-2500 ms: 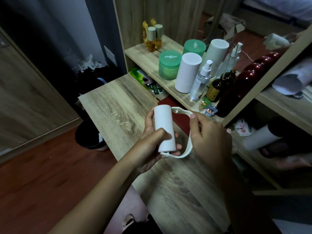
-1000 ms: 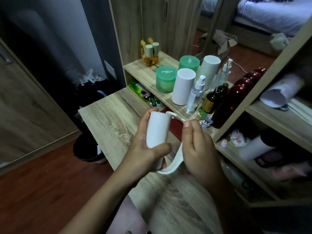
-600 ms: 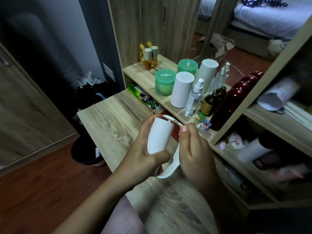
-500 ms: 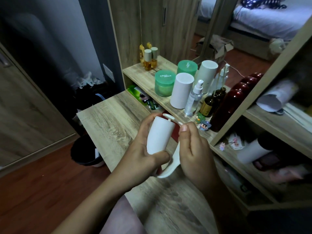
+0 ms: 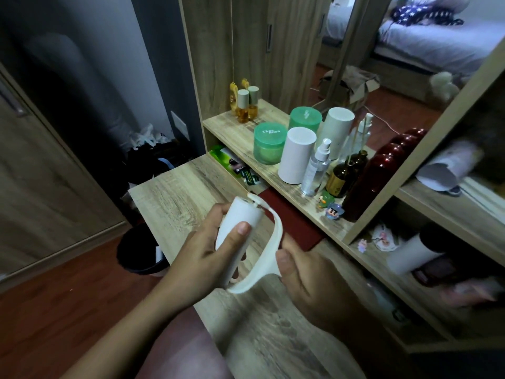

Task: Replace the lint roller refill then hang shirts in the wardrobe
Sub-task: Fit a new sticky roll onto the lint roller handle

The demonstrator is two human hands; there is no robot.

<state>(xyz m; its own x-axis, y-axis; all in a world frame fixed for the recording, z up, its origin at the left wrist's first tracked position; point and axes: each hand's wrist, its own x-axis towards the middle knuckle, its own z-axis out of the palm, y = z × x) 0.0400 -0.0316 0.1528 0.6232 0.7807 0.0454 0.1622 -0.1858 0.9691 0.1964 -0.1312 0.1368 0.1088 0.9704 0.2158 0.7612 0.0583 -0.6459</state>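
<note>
A white lint roller refill (image 5: 238,228), a plain cylinder, is tilted in front of me above the wooden desk (image 5: 175,192). My left hand (image 5: 202,255) wraps around it, thumb pressed on its front. A white curved lint roller handle (image 5: 269,250) arcs along the refill's right side, its tip at the roll's top end. My right hand (image 5: 303,277) grips the handle's lower bend. Another white roll (image 5: 296,155) stands on the shelf beyond. No shirts are in view.
The shelf (image 5: 273,170) holds green jars (image 5: 269,146), a spray bottle (image 5: 315,169), a brown bottle (image 5: 343,176) and dark red bottles (image 5: 374,181). A dark red book (image 5: 295,222) lies on the desk under the shelf. A black bin (image 5: 139,255) stands on the floor at left.
My right hand has slid down from the handle's upper part to its lower bend. The handle now bows out from the refill, its tip at the roll's top. The view has tilted up.
</note>
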